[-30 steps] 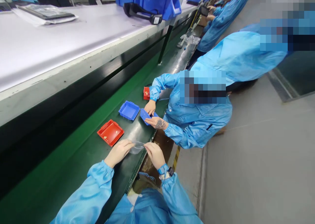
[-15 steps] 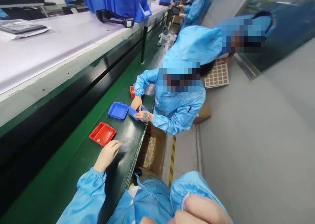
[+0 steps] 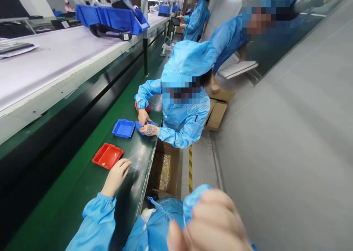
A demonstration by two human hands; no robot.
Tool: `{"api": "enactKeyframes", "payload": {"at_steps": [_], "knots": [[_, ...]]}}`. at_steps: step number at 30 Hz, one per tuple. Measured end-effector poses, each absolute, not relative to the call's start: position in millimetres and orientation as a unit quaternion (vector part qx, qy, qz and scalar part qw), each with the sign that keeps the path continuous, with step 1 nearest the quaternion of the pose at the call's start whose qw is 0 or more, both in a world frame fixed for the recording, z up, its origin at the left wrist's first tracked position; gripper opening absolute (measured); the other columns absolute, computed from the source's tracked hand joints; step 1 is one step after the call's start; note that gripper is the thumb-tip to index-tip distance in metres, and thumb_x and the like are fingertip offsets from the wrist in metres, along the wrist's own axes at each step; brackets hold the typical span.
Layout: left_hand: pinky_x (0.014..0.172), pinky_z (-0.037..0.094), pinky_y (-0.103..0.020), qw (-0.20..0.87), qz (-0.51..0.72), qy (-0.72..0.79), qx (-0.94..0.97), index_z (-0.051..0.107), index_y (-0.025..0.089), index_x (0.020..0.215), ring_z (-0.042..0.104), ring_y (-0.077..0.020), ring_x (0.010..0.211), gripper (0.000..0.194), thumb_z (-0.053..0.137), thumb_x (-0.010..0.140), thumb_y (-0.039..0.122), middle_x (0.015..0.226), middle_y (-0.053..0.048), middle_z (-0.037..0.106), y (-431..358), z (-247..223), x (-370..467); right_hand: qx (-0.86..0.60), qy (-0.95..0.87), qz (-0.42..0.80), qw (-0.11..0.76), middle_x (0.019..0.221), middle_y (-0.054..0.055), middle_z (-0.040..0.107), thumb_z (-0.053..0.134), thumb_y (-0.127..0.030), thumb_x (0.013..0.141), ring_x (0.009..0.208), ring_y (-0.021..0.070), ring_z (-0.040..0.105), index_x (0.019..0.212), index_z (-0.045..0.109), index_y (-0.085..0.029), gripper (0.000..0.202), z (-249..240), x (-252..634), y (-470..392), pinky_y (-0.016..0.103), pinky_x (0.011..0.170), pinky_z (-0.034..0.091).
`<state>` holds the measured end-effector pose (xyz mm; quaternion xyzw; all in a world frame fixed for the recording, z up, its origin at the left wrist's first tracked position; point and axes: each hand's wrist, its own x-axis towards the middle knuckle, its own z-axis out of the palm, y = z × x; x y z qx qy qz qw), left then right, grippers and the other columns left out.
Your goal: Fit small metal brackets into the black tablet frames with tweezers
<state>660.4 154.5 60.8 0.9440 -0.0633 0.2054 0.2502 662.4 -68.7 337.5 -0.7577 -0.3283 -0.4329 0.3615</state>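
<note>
My left hand (image 3: 117,175) reaches over the green bench, its fingertips pinched on the edge of a clear plastic bag (image 3: 138,162). Just beyond those fingers lies a red tray (image 3: 107,155) with a few small pale bits in it. A blue tray (image 3: 123,128) sits farther along. My right hand (image 3: 216,219) is raised close to the camera, large and blurred, with its fingers curled in. Whatever it may hold is hidden.
Across the bench corner a co-worker (image 3: 184,115) in blue handles a smaller blue tray (image 3: 141,128). An open cardboard box (image 3: 172,170) stands below the bench edge. A raised white shelf (image 3: 55,56) carrying blue bins (image 3: 110,17) runs along the left. Another person (image 3: 228,41) bends with a flat white panel (image 3: 238,69).
My right hand has risen higher into view, fingers still curled. My left hand keeps its pinch on the bag. The view has shifted slightly, and the bending person's panel has tilted flatter.
</note>
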Motion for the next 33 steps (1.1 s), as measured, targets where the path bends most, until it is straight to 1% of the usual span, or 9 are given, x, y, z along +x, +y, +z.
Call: {"api": "enactKeyframes", "payload": {"at_steps": [2, 4, 7, 9, 11, 15, 19, 26, 33], "knots": [[0.087, 0.048, -0.032, 0.254, 0.212, -0.06, 0.942, 0.059, 0.015, 0.102, 0.055, -0.0164, 0.097, 0.023, 0.039, 0.091, 0.02, 0.105, -0.01, 0.055, 151, 67, 667, -0.729, -0.474, -0.346, 0.352, 0.068, -0.001, 0.049, 0.06, -0.012, 0.074, 0.062, 0.0115, 0.047, 0.077, 0.047, -0.021, 0.017, 300, 697, -67, 0.028, 0.057, 0.04], [0.088, 0.047, -0.032, 0.252, 0.206, -0.067, 0.943, 0.058, 0.014, 0.102, 0.054, -0.0166, 0.098, 0.023, 0.038, 0.092, 0.02, 0.107, -0.01, 0.054, 146, 72, 673, -0.796, -0.467, -0.218, 0.318, 0.083, 0.003, 0.055, 0.057, -0.016, 0.081, 0.076, 0.0134, 0.052, 0.084, 0.052, -0.018, 0.006, 245, 735, -62, 0.029, 0.067, 0.043], [0.087, 0.047, -0.032, 0.254, 0.194, -0.075, 0.945, 0.058, 0.014, 0.102, 0.053, -0.0168, 0.098, 0.023, 0.038, 0.091, 0.019, 0.107, -0.009, 0.054, 142, 78, 678, -0.833, -0.492, -0.088, 0.238, 0.111, 0.006, 0.055, 0.062, -0.025, 0.08, 0.096, 0.0199, 0.051, 0.109, 0.057, -0.02, 0.03, 159, 772, -54, 0.035, 0.08, 0.043], [0.087, 0.046, -0.032, 0.256, 0.186, -0.073, 0.946, 0.058, 0.014, 0.101, 0.053, -0.0167, 0.097, 0.022, 0.039, 0.091, 0.018, 0.106, -0.009, 0.054, 139, 80, 679, -0.842, -0.494, -0.04, 0.214, 0.12, 0.006, 0.052, 0.064, -0.026, 0.078, 0.104, 0.023, 0.049, 0.11, 0.059, -0.022, 0.032, 118, 781, -52, 0.037, 0.086, 0.041], [0.087, 0.046, -0.031, 0.257, 0.179, -0.074, 0.947, 0.058, 0.014, 0.099, 0.053, -0.0162, 0.097, 0.02, 0.041, 0.09, 0.017, 0.106, -0.008, 0.055, 137, 81, 678, -0.85, -0.483, -0.01, 0.211, 0.118, 0.005, 0.053, 0.062, -0.024, 0.08, 0.102, 0.0217, 0.05, 0.108, 0.061, -0.023, 0.028, 96, 782, -54, 0.036, 0.085, 0.041], [0.088, 0.045, -0.03, 0.26, 0.167, -0.071, 0.948, 0.059, 0.014, 0.096, 0.053, -0.0158, 0.098, 0.018, 0.043, 0.088, 0.015, 0.106, -0.007, 0.055, 132, 82, 670, -0.858, -0.465, 0.001, 0.22, 0.103, 0.004, 0.059, 0.052, -0.018, 0.087, 0.09, 0.0176, 0.054, 0.1, 0.061, -0.019, 0.017, 87, 779, -61, 0.032, 0.077, 0.041], [0.09, 0.045, -0.031, 0.272, 0.169, -0.053, 0.946, 0.058, 0.014, 0.095, 0.052, -0.0155, 0.099, 0.017, 0.042, 0.089, 0.016, 0.106, -0.007, 0.055, 127, 80, 659, -0.856, -0.47, -0.001, 0.217, 0.094, 0.002, 0.062, 0.05, -0.019, 0.088, 0.083, 0.0173, 0.054, 0.093, 0.062, -0.018, 0.013, 87, 776, -65, 0.032, 0.073, 0.038], [0.088, 0.045, -0.028, 0.295, 0.183, -0.035, 0.937, 0.059, 0.014, 0.092, 0.053, -0.0131, 0.096, 0.019, 0.041, 0.091, 0.021, 0.103, -0.006, 0.055, 121, 74, 652, -0.845, -0.486, -0.003, 0.223, 0.091, 0.002, 0.062, 0.051, -0.017, 0.087, 0.082, 0.0163, 0.054, 0.091, 0.063, -0.018, 0.013, 83, 772, -66, 0.031, 0.072, 0.037], [0.086, 0.045, -0.027, 0.301, 0.193, -0.026, 0.933, 0.058, 0.014, 0.097, 0.053, -0.0127, 0.093, 0.02, 0.04, 0.092, 0.022, 0.1, -0.006, 0.056, 127, 70, 659, -0.836, -0.478, -0.014, 0.269, 0.09, 0.003, 0.062, 0.05, -0.019, 0.088, 0.082, 0.0168, 0.054, 0.093, 0.062, -0.017, 0.013, 78, 781, -62, 0.031, 0.074, 0.04]]}}
